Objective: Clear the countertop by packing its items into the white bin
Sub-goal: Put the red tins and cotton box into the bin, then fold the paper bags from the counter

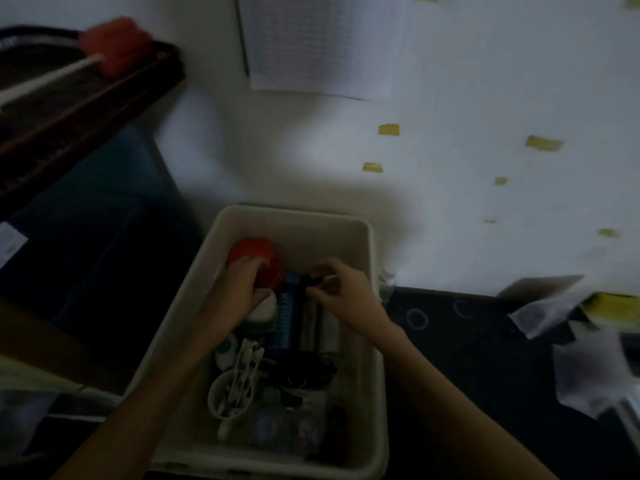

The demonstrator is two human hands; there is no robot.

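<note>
A: Bin (pixel 375 306), white, rectangular, standing on the dark countertop (pixel 467 341) against the pale wall (pixel 311 150). Both hands are inside it, at the far end.

B: Contents, far end?

A: Red round item (pixel 254 252), far left corner. Left hand (pixel 239 292) lies over it, fingers curled on its near edge; the thumb rests against a white and green piece (pixel 265 311) just below. Which of the two the hand grips, I cannot tell.

B: Right hand?

A: Right hand (pixel 341 292), fingers drawn in narrow, pinching something small and dark with a white tip (pixel 320 279). The picture is too dim and blurred to name it. It sits over a blue ribbed item (pixel 285 318) and two grey tubes (pixel 320 327) lying lengthwise in the middle.

B: Near end?

A: White mug (pixel 221 396), left side, holding white toothbrush-like sticks (pixel 247 362). Beside it dark cords (pixel 308 372), then clear packets (pixel 287 427) toward the near wall.

B: Outside the bin?

A: Crumpled white paper or cloth (pixel 585 375) on the countertop, far right, well apart. Yellow tape scraps (pixel 543 143) scattered on the wall. Printed sheet (pixel 322 43) hung above. Red-headed brush with white handle (pixel 116 45) on a dark rack (pixel 86 109), upper left.
</note>
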